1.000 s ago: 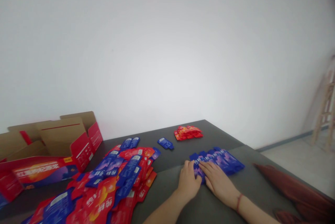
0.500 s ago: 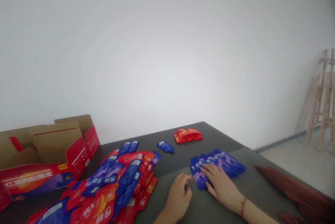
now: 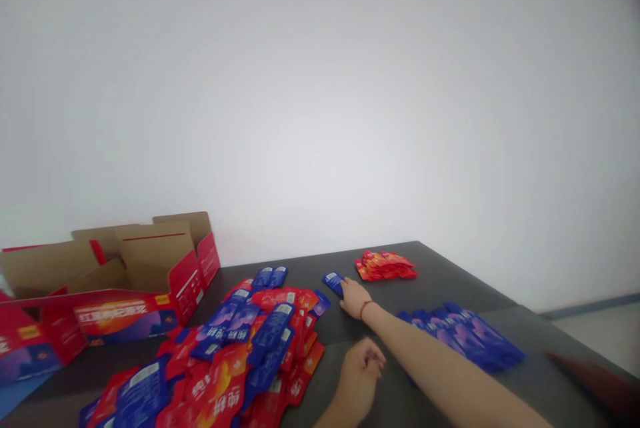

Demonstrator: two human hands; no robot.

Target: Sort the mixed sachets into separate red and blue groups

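My right hand [image 3: 356,299] reaches across the table, its fingers closed on the near end of a single blue pouch [image 3: 332,282] lying flat. My left hand [image 3: 361,371] is held low over the table below my right forearm. Its fingers are loosely curled and apart from the thumb, with nothing visible in them. Under and beyond my right forearm, a row of overlapping blue pouches [image 3: 473,338] is partly hidden. To the left of my hands lies a mixed heap of red and blue pouches [image 3: 225,375].
A bundle of red pouches [image 3: 385,265] sits near the table's far edge. Open red cardboard boxes [image 3: 135,311] with brown insides stand at the left by the wall [image 3: 320,115]. A blurred dark red-brown object [image 3: 595,378] is on the right edge of the dark table [image 3: 310,265].
My right hand has left the row of blue pouches and moved forward and left to the single blue pouch. My left hand has also come off the row. The view has turned left.
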